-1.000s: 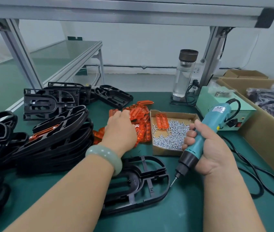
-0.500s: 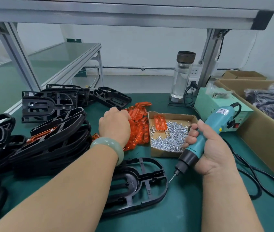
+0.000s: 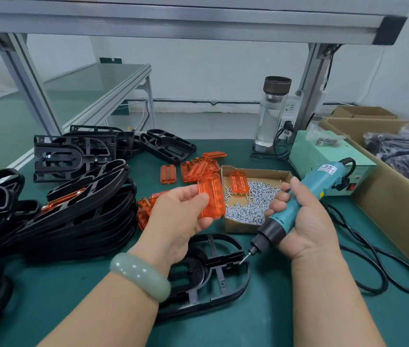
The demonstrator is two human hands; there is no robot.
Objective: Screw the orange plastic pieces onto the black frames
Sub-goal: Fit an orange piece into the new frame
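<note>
Green matting point(image 3: 273, 319) covers the bench. Nearest on it lies a single black frame point(image 3: 213, 279), flat, with its ribs and cross-bar facing up. Part of it is hidden under the left wrist and its pale bracelet point(image 3: 140, 274). No orange part sits on this frame yet.

Just beyond the frame, the left hand point(image 3: 180, 219) holds one orange piece point(image 3: 211, 196) clear of the bench. The thumb lies across its near face and the fingers curl behind it, so the piece stands roughly on end. To the right, the right hand point(image 3: 306, 224) is wrapped fully round the electric screwdriver point(image 3: 323, 176). Its bit slants down and left, ending over the right end of the frame's cross-bar. I cannot tell whether the tip touches the plastic, or whether a screw hangs on it.

Behind the hands stands an open cardboard box point(image 3: 238, 227) holding a heap of small screws point(image 3: 251, 209), with a second orange piece point(image 3: 239, 182) lying on top of them. Left of the box are the loose orange pieces point(image 3: 198, 169), and further left a leaning stack of black frames point(image 3: 85, 209). Farthest back are a pale green power unit point(image 3: 323, 154) and a glass bottle point(image 3: 272, 116).

The step in hand looks like the fetch: a piece has been picked up but not placed. Next, it likely has to be lowered onto the cross-bar with its holes lined up over the frame's. The left hand would then press it flat while the right takes a screw from the box and drives it in square.
</note>
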